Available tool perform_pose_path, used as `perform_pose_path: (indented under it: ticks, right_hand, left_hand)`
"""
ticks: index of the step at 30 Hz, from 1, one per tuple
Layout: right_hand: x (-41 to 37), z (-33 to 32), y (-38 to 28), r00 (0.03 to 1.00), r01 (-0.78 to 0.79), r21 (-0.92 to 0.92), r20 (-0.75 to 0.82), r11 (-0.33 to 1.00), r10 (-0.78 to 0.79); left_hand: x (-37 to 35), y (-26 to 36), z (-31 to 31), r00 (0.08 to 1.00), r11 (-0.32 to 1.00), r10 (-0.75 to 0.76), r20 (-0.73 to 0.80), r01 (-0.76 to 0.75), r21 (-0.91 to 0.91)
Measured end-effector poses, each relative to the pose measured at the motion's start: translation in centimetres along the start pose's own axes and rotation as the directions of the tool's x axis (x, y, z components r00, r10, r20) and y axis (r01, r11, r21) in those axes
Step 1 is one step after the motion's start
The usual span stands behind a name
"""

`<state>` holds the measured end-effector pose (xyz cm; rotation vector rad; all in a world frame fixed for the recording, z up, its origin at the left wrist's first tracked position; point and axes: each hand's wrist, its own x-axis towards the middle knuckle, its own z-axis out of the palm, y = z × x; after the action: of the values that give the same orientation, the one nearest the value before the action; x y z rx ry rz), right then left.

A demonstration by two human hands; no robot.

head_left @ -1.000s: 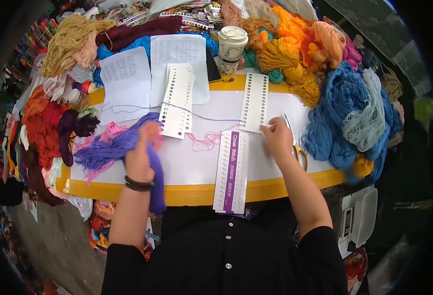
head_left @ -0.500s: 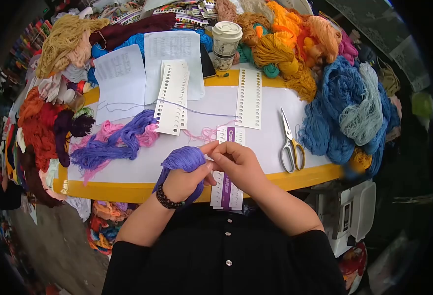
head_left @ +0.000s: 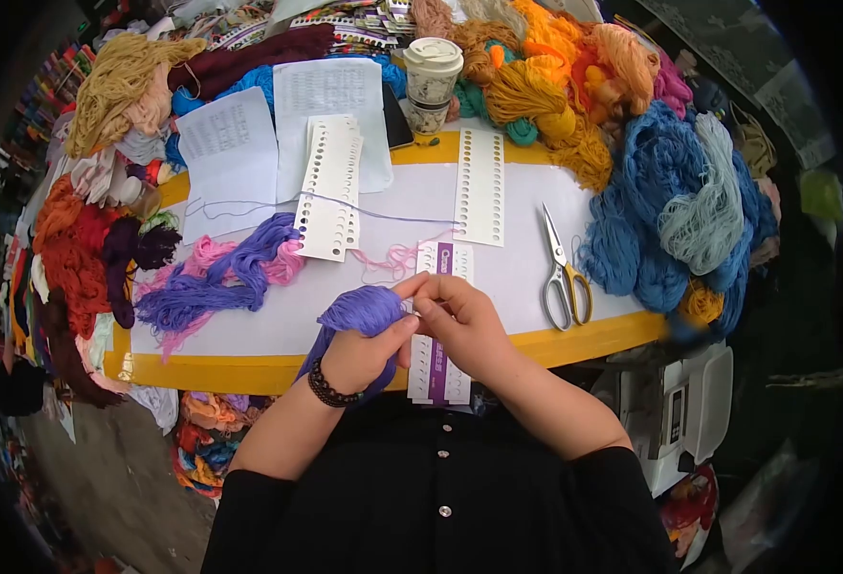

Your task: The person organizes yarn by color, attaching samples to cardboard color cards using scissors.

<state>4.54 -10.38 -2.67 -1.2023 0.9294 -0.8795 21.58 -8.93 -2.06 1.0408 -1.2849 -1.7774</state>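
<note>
A purple skein of thread (head_left: pixel 362 311) is looped over my left hand (head_left: pixel 378 352), whose fingers are closed round it. My right hand (head_left: pixel 455 316) meets the left fingertips just right of the skein, thumb and finger pinched; what it pinches is too small to make out. Below both hands lies a white card with a purple band and punched holes (head_left: pixel 439 368). Behind them, a purple strand runs from a stack of punched white cards (head_left: pixel 328 206) to another punched card (head_left: pixel 481 191). Pink thread (head_left: pixel 390 258) lies between these cards.
Scissors (head_left: pixel 562 273) lie at the right on the yellow-edged table (head_left: pixel 574 346). Purple and pink skeins (head_left: pixel 225 277) rest at the left. Printed sheets (head_left: pixel 230 153), a lidded cup (head_left: pixel 432 81) and a black flat object stand or lie behind. Blue skeins (head_left: pixel 656 210) are piled at the right.
The whole view has shifted slightly. Both hands stay together with the purple skein over the left one, their grip nearly the same.
</note>
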Motion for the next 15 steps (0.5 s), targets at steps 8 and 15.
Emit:
perform_pose_path:
  ticks: [8,15]
  right_hand:
    - [-2.9,-7.9,-6.6,0.989,0.03,0.792,0.065,0.609,-0.133]
    - [-7.3,-24.1,-10.3,0.183,0.184,-0.623,-0.738,0.76,-0.65]
  left_hand:
    - [-3.0,-0.7,-4.1,0.992,0.941,0.083,-0.1,-0.111,-0.319]
    - [-6.5,1.1,-13.4,0.813,0.864,0.15,-0.563,-0.384,-0.325]
